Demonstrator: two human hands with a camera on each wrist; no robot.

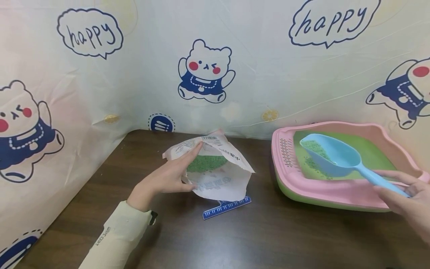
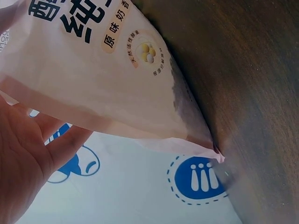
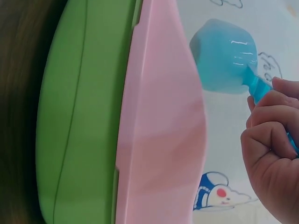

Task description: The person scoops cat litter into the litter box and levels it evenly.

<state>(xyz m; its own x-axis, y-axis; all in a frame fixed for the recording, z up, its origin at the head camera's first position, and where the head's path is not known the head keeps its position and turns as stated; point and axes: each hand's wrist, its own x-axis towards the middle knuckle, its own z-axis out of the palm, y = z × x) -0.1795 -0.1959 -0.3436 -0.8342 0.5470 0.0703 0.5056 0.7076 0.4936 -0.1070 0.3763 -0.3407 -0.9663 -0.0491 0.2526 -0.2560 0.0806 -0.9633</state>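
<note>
Fingers curled, your right hand (image 1: 411,194) grips a sky-blue scoop (image 1: 344,155), its rounded bowl part-filled with green granules (image 1: 314,148), above a pink-rimmed green tray (image 1: 336,192). Your left hand (image 1: 168,173), fingers straight and spread, touches the mouth of a pale printed bag (image 1: 221,188) of green granules on the dark table (image 1: 268,231), beside a blue clip (image 1: 226,207).

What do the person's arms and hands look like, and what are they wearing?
The left arm wears a pale, light-coloured sleeve with small dark lettering and a little black piece at the cuff. The left hand and right hand wear no gloves. The right sleeve isn't in view.
</note>
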